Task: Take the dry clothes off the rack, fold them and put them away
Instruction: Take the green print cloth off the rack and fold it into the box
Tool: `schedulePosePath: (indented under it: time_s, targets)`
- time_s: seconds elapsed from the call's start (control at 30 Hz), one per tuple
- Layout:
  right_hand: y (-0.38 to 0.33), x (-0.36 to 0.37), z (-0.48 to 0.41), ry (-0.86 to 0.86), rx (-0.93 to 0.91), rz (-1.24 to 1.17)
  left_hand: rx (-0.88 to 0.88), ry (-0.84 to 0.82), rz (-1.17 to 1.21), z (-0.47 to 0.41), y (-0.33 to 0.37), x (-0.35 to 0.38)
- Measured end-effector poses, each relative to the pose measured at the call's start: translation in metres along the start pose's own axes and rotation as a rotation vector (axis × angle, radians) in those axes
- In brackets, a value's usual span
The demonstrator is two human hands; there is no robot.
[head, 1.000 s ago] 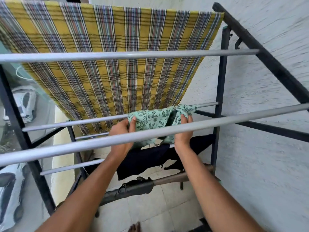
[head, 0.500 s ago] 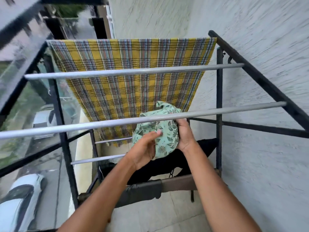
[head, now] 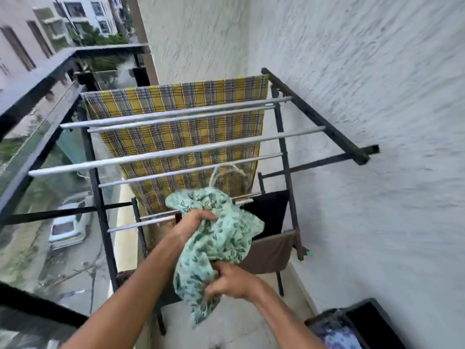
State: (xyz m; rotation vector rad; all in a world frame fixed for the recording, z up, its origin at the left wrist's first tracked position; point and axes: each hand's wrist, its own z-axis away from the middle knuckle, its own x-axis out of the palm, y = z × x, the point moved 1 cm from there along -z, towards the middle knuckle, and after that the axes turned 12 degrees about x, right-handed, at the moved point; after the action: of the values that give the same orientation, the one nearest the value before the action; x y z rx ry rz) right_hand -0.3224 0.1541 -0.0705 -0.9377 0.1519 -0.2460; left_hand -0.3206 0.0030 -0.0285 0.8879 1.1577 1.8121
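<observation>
I'm gripping the green cloth [head: 219, 243] in both hands just under frame centre, toward 6 o'clock, and it's looking free of the rack [head: 176, 152] rails. My left hand [head: 196, 222] is bunching its top at 12 and my right hand [head: 231, 280] is clamping the lower folds at 6, hands apart so the fabric is hanging between them, probably for shaking flat before folding. The plaid cloth [head: 176, 137] is draping the far rail at 12, black [head: 271, 207] and brown [head: 271, 253] garments are hanging low at 3, and the dark bin [head: 372, 321] at 5 is likely sitting close as the drop spot.

green leaf-print garment [head: 221, 238], yellow plaid cloth [head: 176, 137]
</observation>
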Motion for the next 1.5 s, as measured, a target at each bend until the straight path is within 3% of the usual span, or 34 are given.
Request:
schedulePosePath:
  time_s: [0.1, 0.27, 0.4, 0.6, 0.77, 0.83, 0.97, 1.07, 1.13, 1.23, 1.3, 1.5]
  targets:
    - [0.049, -0.002, 0.012, -0.031, -0.021, -0.364, -0.09, 0.056, 0.124, 0.036, -0.024, 0.01]
    - [0.102, 0.002, 0.04, 0.273, -0.096, -1.291, -0.192, -0.081, 0.237, 0.113, -0.065, 0.023]
    - [0.122, 0.025, 0.072, 0.361, -0.002, -1.503, -0.266, -0.103, 0.202, 0.167, -0.105, 0.02]
    - [0.165, 0.064, 0.095, 0.566, 0.135, -1.343, -0.365, -0.075, 0.189, 0.224, -0.178, 0.003]
    - [0.198, 0.109, 0.121, 0.416, 0.08, -1.245, -0.45, -0.09, 0.055, 0.29, -0.247, -0.006]
    - [0.224, 0.124, 0.13, 0.439, 0.049, -1.26, -0.465, -0.079, 0.008, 0.321, -0.268, -0.007]
    - [0.243, 0.165, 0.172, 0.374, 0.049, -1.15, -0.287, -0.171, -0.347, 0.376, -0.289, -0.004]
    - [0.249, 0.182, 0.194, 0.342, 0.067, -1.006, -0.206, -0.251, -0.398, 0.404, -0.293, -0.003]
    - [0.239, 0.194, 0.213, 0.345, 0.099, -0.953, -0.152, -0.166, -0.293, 0.422, -0.288, -0.004]
    - [0.228, 0.205, 0.237, 0.284, 0.015, -0.965, -0.086, 0.016, 0.228, 0.43, -0.286, -0.011]
    - [0.221, 0.209, 0.252, 0.232, -0.071, -0.955, -0.012, 0.014, 0.479, 0.434, -0.28, -0.017]
    - [0.199, 0.199, 0.295, 0.288, -0.222, -0.738, 0.111, -0.03, 0.48, 0.442, -0.256, -0.047]
